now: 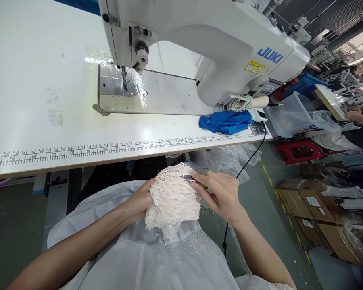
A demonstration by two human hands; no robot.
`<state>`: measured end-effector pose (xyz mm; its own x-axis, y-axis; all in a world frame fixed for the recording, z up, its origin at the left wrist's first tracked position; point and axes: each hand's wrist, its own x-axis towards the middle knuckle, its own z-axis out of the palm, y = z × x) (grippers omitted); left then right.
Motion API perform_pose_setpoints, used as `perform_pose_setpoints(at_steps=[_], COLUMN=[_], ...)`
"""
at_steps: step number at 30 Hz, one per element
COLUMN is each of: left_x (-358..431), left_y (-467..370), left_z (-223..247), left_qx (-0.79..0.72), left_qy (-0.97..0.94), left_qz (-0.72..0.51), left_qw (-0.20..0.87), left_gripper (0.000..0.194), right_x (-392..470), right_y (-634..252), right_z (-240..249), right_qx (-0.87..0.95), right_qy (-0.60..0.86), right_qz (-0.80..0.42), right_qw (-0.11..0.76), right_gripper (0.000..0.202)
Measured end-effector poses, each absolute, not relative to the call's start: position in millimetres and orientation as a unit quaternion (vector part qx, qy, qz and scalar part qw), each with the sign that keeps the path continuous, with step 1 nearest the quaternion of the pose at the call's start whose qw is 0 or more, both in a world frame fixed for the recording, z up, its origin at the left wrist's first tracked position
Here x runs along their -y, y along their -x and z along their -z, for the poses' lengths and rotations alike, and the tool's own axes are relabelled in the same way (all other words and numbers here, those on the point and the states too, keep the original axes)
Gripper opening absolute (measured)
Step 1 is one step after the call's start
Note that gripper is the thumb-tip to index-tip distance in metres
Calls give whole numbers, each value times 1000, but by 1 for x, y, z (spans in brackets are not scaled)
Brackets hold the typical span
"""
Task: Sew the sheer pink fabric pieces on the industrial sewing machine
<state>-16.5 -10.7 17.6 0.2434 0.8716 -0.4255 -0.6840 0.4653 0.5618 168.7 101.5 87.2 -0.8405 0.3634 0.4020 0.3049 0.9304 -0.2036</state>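
A thick bundle of cream lace trim (174, 197) is held over my lap, in front of the table edge. My left hand (142, 200) grips the bundle from its left side, with the fingers partly hidden behind the lace. In my right hand (219, 193) is a pair of small thread snips (191, 179) with metal blades and a bit of green showing at the fingers. The blades lie against the upper right of the bundle. Below the lace spreads the pale garment (175, 262) on my lap.
A white sewing machine (230, 44) stands on the table (42, 112), whose front edge carries a printed ruler. A blue cloth (226, 121) and a coil of cord (238, 103) lie at its right. A black cable (251, 157) hangs down. Cardboard boxes (314, 201) and another person's arm (359, 117) are on the right.
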Motion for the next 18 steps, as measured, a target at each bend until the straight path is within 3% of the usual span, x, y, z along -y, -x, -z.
perform_pose_setpoints(at_steps=[18], left_x=[10], left_y=[15], left_z=[-19], left_qx=[-364], left_qy=[-113], left_qz=[-503], left_qw=[776], left_gripper=[52], right_x=[-100], right_y=[-176], right_z=[-96], right_qx=[959], right_qy=[161], right_qz=[-45], right_qw=[228], right_gripper=[14])
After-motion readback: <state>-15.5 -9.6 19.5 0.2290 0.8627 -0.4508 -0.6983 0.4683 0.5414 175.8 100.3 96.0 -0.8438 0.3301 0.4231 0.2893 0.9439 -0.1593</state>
